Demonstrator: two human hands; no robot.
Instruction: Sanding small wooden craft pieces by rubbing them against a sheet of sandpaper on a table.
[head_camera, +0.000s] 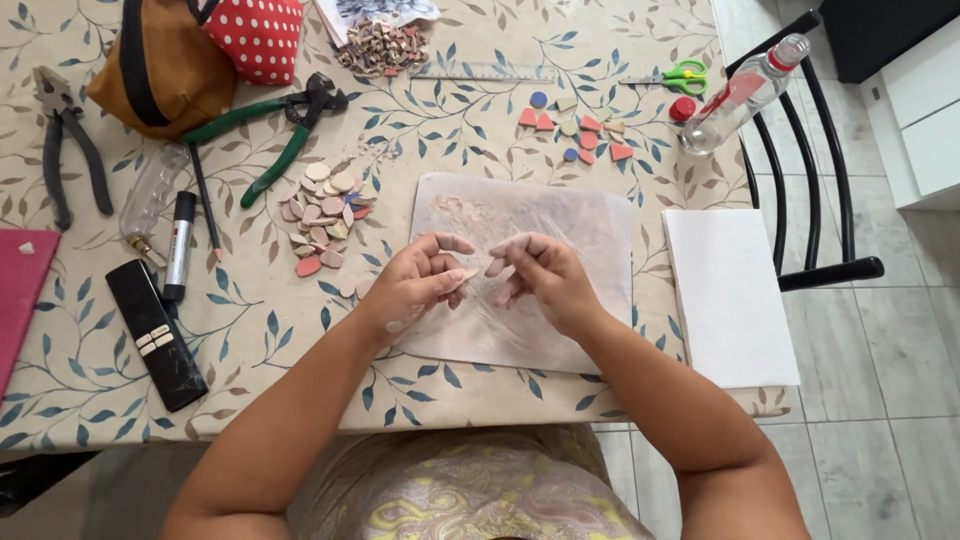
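I look down over my patterned lap at my two forearms reaching onto the counter (100, 380), which is covered with a cream cloth printed with blue leaf vines. My left hand (415, 285) and right hand (540, 275) meet just above a pale pinkish sheet (590, 230) lying flat before me. The grip of my left hand is narrow, fingertips pinching a small tan tile piece (470, 272); my right fingertips touch the same piece from the other side, though I cannot tell whether they truly clasp it.

The sheet looks barely begun: only a faint cluster of light pieces (462, 208) sits near its upper left corner, and the rest is bare.

Left of my hands lies a heap of loose pink and beige tile pieces (322, 215), plenty unused. Further left are a black remote (155, 335), a marker (178, 245) and grey pliers (65, 135). To the right lies a blank white sheet (728, 295).

Further off are green-handled nippers (275, 130), a scatter of coloured shapes (580, 130), a ruler (485, 72), green scissors (680, 77), a clear bottle (740, 95) and another heap of fragments (380, 47).
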